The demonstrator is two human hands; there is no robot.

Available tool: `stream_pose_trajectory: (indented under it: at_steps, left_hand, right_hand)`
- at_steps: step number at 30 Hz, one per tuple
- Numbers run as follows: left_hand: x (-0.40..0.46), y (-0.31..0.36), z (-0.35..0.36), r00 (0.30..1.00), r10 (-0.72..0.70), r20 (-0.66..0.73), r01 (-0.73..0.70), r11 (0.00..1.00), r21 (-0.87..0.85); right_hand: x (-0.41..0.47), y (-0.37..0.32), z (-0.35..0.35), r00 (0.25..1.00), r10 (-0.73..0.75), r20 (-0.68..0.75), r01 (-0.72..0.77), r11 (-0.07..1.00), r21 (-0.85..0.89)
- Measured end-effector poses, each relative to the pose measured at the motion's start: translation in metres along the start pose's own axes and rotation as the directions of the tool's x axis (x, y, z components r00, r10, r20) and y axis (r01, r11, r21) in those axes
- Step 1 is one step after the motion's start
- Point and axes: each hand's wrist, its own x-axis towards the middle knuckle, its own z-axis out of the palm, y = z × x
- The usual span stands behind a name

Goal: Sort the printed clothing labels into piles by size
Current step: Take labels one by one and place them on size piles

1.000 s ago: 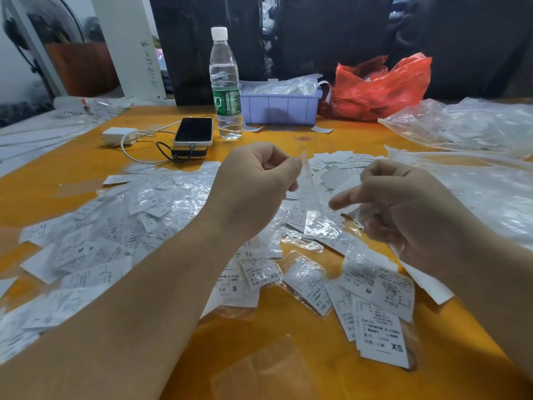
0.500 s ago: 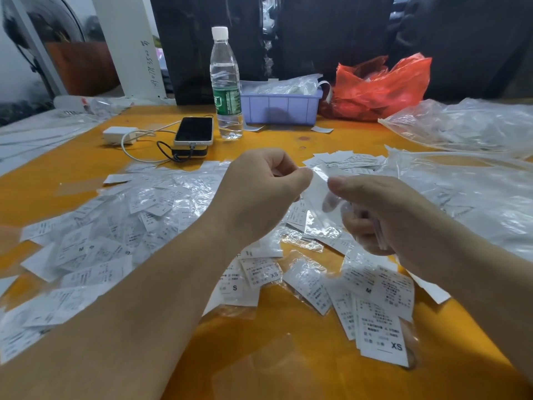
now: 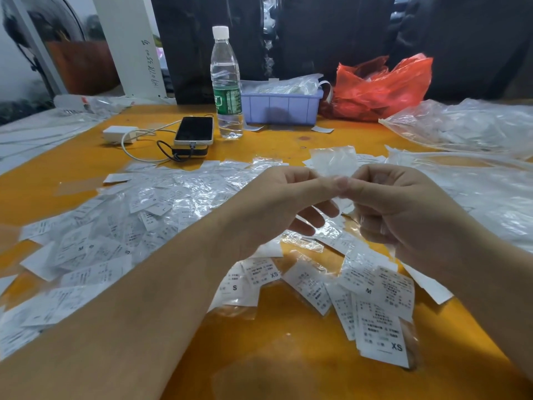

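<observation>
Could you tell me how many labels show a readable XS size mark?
2: one XS label at the front right of the table, another XS label just ahead of the left forearm. Others may be hidden in the piles.

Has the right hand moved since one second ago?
Yes. The right hand went up and left, toward the water bottle, meeting the left hand on a small packet.

White printed labels (image 3: 115, 226) in clear sleeves heaped loose at left; smaller fan near front right, XS label (image 3: 383, 339) on top, S label (image 3: 235, 287) beside. One bagged label (image 3: 331, 163) held upright.
</observation>
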Motion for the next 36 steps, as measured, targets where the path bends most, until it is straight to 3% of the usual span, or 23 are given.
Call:
stream_pose_trajectory:
  at_steps: [10, 17, 22, 26, 31, 36]
  left_hand:
    - [-0.0005, 0.0000, -0.0079, 0.983, 0.056, -0.175, -0.047, 0.997, 0.058]
    - [-0.0041, 0.0029, -0.0047, 0.985, 0.132, -0.110, -0.097, 0.955, 0.279]
    - [-0.0093, 0.0080, 0.0003, 0.981, 0.187, -0.050, -0.160, 0.928, 0.336]
    - [-0.0095, 0.0081, -0.0021, 0.972, 0.221, -0.080, -0.185, 0.932, 0.313]
    - [-0.0058, 0.0020, -0.0007, 0.986, 0.156, -0.055, -0.136, 0.955, 0.265]
    - [-0.0034, 0.0012, -0.0031, 0.981, 0.169, -0.090, -0.154, 0.976, 0.153]
  right_hand:
    - [0.0018, 0.0044, -0.0011, 0.994, 0.090, 0.064, -0.091, 0.996, 0.016]
    - [0.0019, 0.0018, -0.0044, 0.999, -0.031, 0.017, 0.032, 0.999, -0.030]
    - [0.0005, 0.0042, -0.0030, 0.980, 0.016, 0.198, 0.001, 0.996, -0.087]
    - [0.0004, 0.0027, -0.0044, 0.986, -0.014, 0.168, 0.022, 0.999, -0.044]
    - [0.0007, 0.0045, -0.0036, 0.996, -0.053, 0.073, 0.049, 0.997, 0.051]
    - [0.0012, 0.0040, -0.0047, 0.993, -0.082, 0.086, 0.074, 0.993, 0.093]
